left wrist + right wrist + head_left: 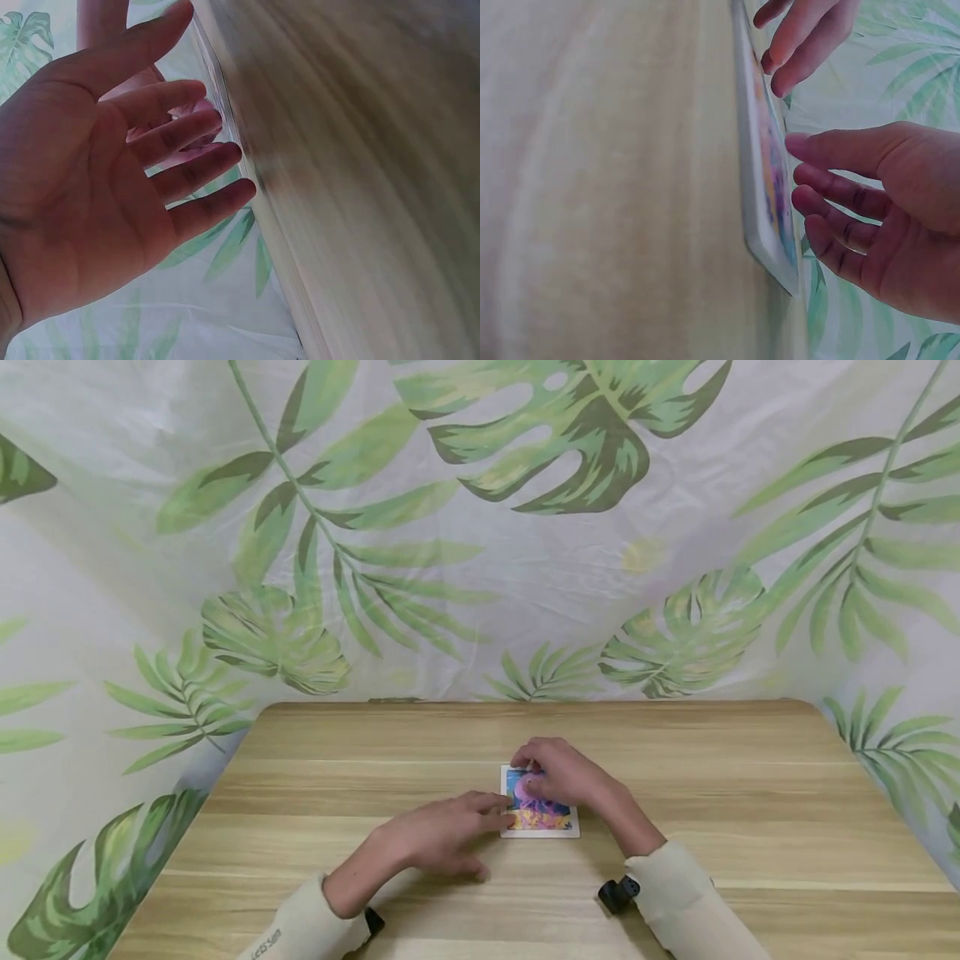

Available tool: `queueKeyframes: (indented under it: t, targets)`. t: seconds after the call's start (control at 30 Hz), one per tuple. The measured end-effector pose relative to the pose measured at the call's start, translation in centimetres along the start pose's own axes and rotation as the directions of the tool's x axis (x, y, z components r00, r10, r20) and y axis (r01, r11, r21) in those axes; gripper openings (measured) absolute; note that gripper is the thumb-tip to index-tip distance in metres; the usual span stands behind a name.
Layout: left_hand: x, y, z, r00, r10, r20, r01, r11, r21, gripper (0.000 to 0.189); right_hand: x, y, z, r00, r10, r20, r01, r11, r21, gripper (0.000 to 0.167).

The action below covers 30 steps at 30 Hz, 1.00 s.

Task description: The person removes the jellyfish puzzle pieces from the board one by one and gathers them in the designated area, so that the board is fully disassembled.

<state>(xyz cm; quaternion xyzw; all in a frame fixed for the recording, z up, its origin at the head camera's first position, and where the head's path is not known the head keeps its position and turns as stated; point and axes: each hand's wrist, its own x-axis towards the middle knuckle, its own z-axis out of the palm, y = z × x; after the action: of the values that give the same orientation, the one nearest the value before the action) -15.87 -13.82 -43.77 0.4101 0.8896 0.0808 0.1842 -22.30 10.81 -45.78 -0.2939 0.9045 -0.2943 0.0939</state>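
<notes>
A small square picture board [540, 821] with a white border lies flat on the wooden table. Its picture has a pink sea creature over blue, with yellow and pink shapes below. In the right wrist view, the white edge of the board [756, 225] is seen from the side. My left hand [442, 832] is at its left side, fingers extended and fingertips over the border; the left wrist view shows a bare palm [90, 180]. Over the board's top right part, my right hand [566, 772] has loosely bent fingers and thumb close to the picture. Nothing is visible between them.
The wood-grain table [337, 743] has rounded far corners. Behind it hangs a pale cloth [540, 568] with green leaves. A small black device [618, 893] sits at the right cuff, and part of another [373, 923] shows at the left cuff.
</notes>
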Motion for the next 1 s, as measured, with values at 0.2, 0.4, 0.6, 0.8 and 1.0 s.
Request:
queueKeyframes:
  t: [0.2, 0.4, 0.6, 0.8, 1.0]
  targets:
    - [-0.06, 0.21, -0.06, 0.999, -0.02, 0.027, 0.021, 1.0, -0.017, 0.074, 0.04, 0.27, 0.15, 1.0, -0.017, 0.007, 0.017, 1.0, -0.019, 0.03]
    - [0.08, 0.49, -0.06, 0.999, -0.021, 0.028, 0.021, 1.0, -0.004, 0.077, -0.01, 0.36, 0.1, 1.0, -0.015, -0.007, 0.015, 1.0, -0.024, 0.032]
    - [0.19, 0.51, 0.02, 1.0, 0.0, 0.022, 0.0, 1.0, 0.022, 0.078, 0.0, 0.42, 0.15, 0.999, -0.045, -0.017, 0.044, 0.998, -0.045, 0.029]
    - [0.15, 0.47, -0.01, 1.0, -0.006, 0.03, 0.005, 1.0, 0.009, 0.078, 0.05, 0.38, 0.28, 1.0, -0.016, -0.007, 0.015, 1.0, -0.013, 0.031]
    - [0.12, 0.5, -0.04, 0.999, -0.017, 0.037, 0.017, 1.0, -0.011, 0.078, 0.22, 0.43, 0.35, 1.0, -0.003, -0.004, 0.003, 1.0, -0.009, 0.033]
